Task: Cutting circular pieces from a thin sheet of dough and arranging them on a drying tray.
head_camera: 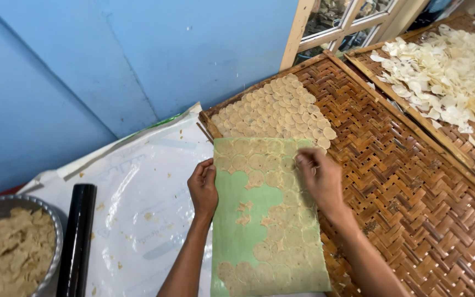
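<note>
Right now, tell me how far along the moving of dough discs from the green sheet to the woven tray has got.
Done: a patch of pale discs lies in rows at the far corner of the woven bamboo tray. In hand: the left hand steadies the green sheet while the right hand picks at discs near its top. Left: most discs on the sheet remain there, and much of the tray is bare.
</note>
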